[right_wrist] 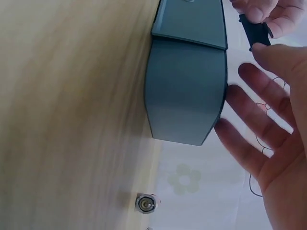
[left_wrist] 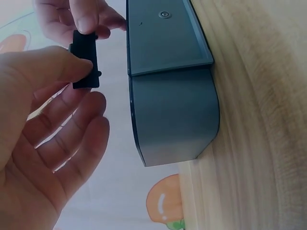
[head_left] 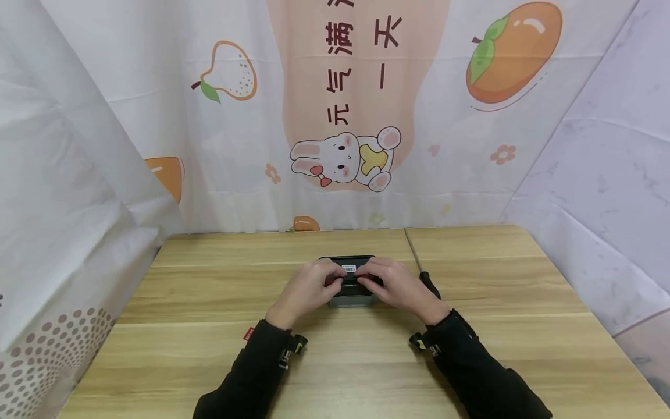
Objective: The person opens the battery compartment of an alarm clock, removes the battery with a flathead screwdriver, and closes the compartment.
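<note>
A dark grey box-shaped device (head_left: 350,301) stands on the table, with a black upper side that bears a white label (head_left: 348,268). Just above it, both hands hold a small black plastic cover (left_wrist: 86,64) with little tabs along one edge. My left hand (head_left: 313,286) pinches one end between thumb and index finger, its other fingers spread loosely. At the other end, my right hand (head_left: 399,286) pinches the cover with thumb and finger. In the right wrist view its remaining fingers extend beside the device's end wall (right_wrist: 184,91); whether they touch it I cannot tell.
A screwdriver (head_left: 429,285) with a black handle lies right of the device, its long shaft pointing to the table's back edge. The wooden table (head_left: 209,349) meets a printed cloth (head_left: 225,145) behind. Black sleeves cover both forearms.
</note>
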Available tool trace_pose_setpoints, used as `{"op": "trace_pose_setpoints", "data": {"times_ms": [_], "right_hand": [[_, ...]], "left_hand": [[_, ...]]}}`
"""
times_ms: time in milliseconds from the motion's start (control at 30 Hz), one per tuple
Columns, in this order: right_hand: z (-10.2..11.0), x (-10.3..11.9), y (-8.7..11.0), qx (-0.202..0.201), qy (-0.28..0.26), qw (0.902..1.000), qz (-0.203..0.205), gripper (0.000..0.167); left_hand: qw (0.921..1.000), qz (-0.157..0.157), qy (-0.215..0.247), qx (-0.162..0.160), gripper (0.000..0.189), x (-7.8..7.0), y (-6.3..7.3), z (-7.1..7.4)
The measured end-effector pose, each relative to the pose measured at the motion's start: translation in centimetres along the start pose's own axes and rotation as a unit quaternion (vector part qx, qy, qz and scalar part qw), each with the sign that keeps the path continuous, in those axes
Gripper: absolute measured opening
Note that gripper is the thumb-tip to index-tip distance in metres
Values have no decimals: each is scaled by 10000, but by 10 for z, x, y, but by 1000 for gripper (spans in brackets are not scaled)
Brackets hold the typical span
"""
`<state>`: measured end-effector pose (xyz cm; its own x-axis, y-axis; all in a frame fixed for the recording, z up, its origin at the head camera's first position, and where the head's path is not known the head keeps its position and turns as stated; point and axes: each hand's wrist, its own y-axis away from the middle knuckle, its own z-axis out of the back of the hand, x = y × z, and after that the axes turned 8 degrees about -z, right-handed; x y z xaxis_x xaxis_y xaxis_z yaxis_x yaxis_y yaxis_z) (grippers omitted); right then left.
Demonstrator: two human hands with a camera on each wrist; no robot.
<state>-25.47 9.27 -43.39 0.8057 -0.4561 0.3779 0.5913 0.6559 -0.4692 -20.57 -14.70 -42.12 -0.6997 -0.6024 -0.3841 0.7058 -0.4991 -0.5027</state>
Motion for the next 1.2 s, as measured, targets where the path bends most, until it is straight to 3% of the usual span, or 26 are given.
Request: {"op": "trace_pose_setpoints", "data": {"times_ms": [233, 533, 800, 1200], "right_hand": [[-5, -2, 0, -175, 427, 9989, -84, 12], [-5, -2, 1, 206, 714, 9966, -346, 9], [-4, 0, 0, 399, 942, 9937, -454, 8], [-4, 1, 0, 458, 996, 9923, -574, 9]], "left_hand": [[9990, -75, -439, -3, 16, 2, 1, -3], [9978, 42, -646, 158, 19, 4, 2, -6], [9924, -144, -1206, 204, 20, 3, 0, -12], [9918, -225, -1249, 118, 20, 4, 2, -14]]}}
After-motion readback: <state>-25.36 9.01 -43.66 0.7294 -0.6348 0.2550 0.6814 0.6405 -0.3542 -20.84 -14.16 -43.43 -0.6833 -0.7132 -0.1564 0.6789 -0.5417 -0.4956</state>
